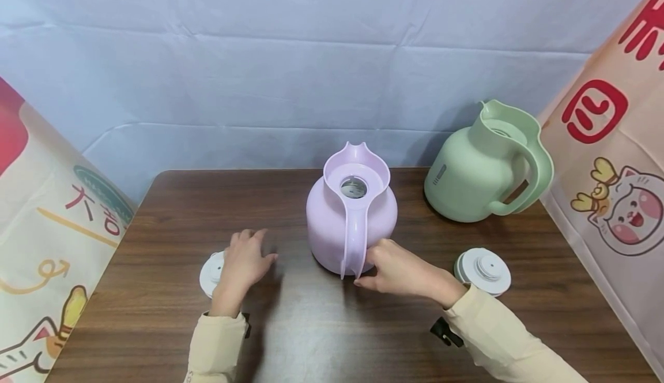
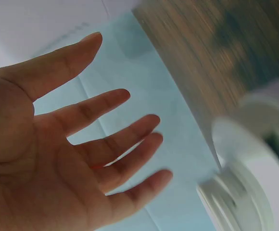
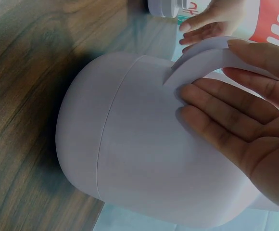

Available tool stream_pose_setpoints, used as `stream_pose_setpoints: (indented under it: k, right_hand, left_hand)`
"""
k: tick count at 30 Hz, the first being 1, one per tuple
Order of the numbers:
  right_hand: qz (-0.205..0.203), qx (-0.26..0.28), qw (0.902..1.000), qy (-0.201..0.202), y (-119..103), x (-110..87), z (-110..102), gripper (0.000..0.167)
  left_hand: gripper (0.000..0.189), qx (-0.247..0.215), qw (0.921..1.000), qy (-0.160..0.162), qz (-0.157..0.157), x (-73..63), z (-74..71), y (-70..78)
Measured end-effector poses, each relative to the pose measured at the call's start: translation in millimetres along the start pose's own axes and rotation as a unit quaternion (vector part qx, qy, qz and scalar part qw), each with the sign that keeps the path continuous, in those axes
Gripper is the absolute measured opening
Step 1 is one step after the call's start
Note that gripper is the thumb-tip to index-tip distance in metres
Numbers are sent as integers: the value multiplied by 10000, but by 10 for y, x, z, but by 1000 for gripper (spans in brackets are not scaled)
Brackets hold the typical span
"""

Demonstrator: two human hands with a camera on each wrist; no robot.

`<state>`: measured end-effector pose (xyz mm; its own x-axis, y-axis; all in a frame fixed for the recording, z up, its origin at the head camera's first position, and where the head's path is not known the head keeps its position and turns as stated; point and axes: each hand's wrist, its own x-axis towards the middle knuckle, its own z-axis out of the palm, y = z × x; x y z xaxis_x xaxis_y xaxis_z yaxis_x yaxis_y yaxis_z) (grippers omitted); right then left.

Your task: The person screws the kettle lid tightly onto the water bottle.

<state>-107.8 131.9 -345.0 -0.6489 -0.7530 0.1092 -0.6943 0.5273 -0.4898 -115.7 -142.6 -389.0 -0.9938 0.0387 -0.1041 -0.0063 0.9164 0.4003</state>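
Note:
A lilac thermal jug stands upright on the table, its spout facing away and its mouth uncovered. At the low part of its handle is my right hand. Thumb and index finger pinch the handle, as the right wrist view shows, while the other fingers lie straight along the jug's body. My left hand hovers with spread fingers beside a white lid, partly covering it in the head view. That hand has nothing in it in the left wrist view, with the lid to its right.
At the back right stands a green thermal jug, its handle toward the right. A second white lid lies in front of it, close to my right forearm. The brown table meets a pale cloth backdrop along its far edge.

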Motion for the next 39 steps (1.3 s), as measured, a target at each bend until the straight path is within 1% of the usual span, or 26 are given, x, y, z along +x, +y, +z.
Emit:
stream_pose_setpoints:
  k: [3, 8, 12, 15, 18, 29, 39]
  right_hand:
    - [4, 22, 10000, 1, -4, 2, -2, 9]
    - [-9, 30, 10000, -7, -11, 8, -11, 9]
    - [-5, 5, 10000, -12, -10, 8, -11, 9]
    - [8, -23, 10000, -28, -7, 10, -1, 9]
    - [-3, -22, 10000, -37, -4, 14, -1, 8]
    - [41, 5, 10000, -51, 7, 6, -4, 8]
    - [56, 20, 10000, -60, 7, 8, -4, 8]
  left_hand:
    - [59, 35, 9997, -93, -232, -33, -71, -99]
    - [67, 19, 9972, -410, -629, -92, -157, -231]
    - [73, -102, 9936, -608, -947, -119, -162, -301]
    - [78, -34, 9904, -750, -1158, -132, -150, -343]
    - [81, 52, 9881, -849, -1279, -135, -136, -379]
    - [79, 72, 9883, -785, -1306, -131, -92, -424]
    - [79, 106, 9886, -770, -1290, -134, -90, -435]
